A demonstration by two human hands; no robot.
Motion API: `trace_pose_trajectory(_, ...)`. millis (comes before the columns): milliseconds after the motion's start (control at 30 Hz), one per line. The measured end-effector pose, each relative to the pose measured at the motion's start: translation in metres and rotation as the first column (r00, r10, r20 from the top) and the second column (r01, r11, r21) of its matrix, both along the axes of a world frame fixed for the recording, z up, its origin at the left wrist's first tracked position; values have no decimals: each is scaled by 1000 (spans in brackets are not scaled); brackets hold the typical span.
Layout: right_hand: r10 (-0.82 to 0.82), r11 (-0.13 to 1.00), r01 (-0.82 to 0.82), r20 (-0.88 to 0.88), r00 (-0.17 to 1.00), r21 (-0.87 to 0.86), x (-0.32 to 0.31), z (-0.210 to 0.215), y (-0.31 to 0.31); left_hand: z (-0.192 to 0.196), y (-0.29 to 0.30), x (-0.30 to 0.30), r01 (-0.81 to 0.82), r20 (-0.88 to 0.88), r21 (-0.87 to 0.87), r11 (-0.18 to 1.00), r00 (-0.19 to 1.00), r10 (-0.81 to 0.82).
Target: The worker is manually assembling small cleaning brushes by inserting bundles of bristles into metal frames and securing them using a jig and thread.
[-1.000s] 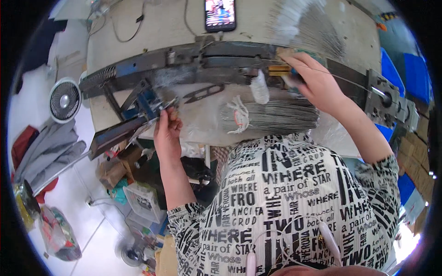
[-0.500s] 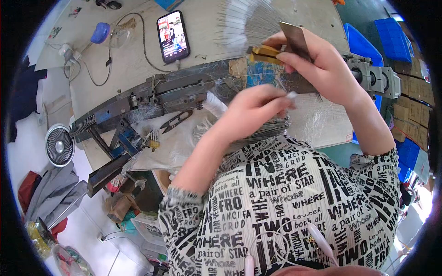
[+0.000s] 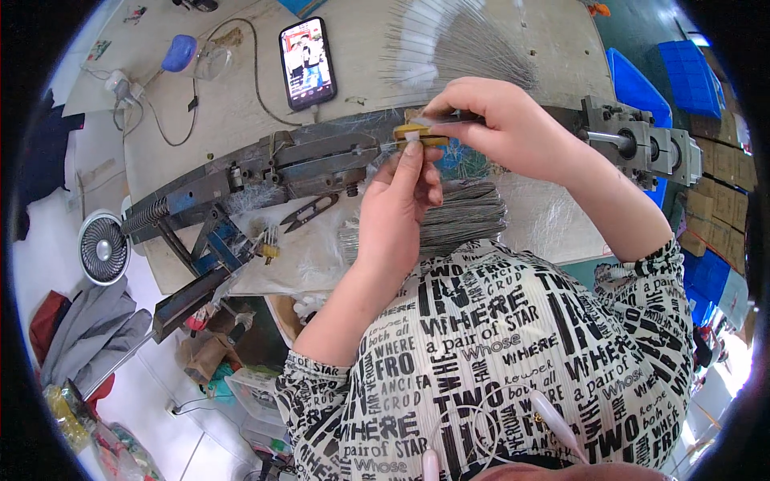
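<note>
Both hands meet over the long dark metal bench fixture (image 3: pixel 321 148). My right hand (image 3: pixel 505 128) grips a yellow brass-coloured clamp-like tool (image 3: pixel 415 130) and a dark flat plate, now nearly edge-on. My left hand (image 3: pixel 397 196) is closed, its thumb pressing a small white piece (image 3: pixel 412 136) against the tool's near side. Its other fingers curl beneath, partly hidden. Just below the hands, a bundle of thin grey wires (image 3: pixel 465 220) lies near my body. Beyond them, more thin wires (image 3: pixel 481 48) spread out like a fan on the table.
Thread snips (image 3: pixel 311 212) lie left of my left hand. A lit phone (image 3: pixel 306 64) with a cable rests on the table (image 3: pixel 241 88) behind the fixture. A bearing block (image 3: pixel 642 143) stands at the right end, blue crates (image 3: pixel 686 76) beyond. A small fan (image 3: pixel 104 248) is at far left.
My right hand has moved left and slightly down with the brass-coloured tool, and its plate has turned edge-on. My left hand has brought the white piece left and up against the tool.
</note>
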State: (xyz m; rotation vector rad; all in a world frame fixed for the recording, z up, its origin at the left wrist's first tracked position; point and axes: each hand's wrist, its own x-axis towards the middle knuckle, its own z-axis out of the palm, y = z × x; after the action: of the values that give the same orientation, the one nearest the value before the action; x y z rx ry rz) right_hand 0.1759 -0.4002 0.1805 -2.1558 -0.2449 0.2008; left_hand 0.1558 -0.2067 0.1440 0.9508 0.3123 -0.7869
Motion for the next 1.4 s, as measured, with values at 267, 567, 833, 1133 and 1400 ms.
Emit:
trace_pose_trajectory(267,-4,998,7,48,999,-65,-2,6,-2,3,-10,5,-141,-160,-357,923,983,88)
trace_pose_trajectory(567,215,868,64,489,846,-492,-36,13,7,3,-8,3,-175,-184,-456,872,978,100)
trace_pose_trajectory(833,209,803,159,521,828,-575,-30,9,-17,6,-10,5,-175,-184,-411,895,977,106)
trace_pose_trajectory(1133,272,813,137,577,770,-566,-27,7,-10,3,-11,6,-215,-198,-406,888,970,145)
trace_pose_trajectory(1400,329,795,90,551,767,-600,-18,7,-8,6,-10,4,-261,-216,-392,882,958,188)
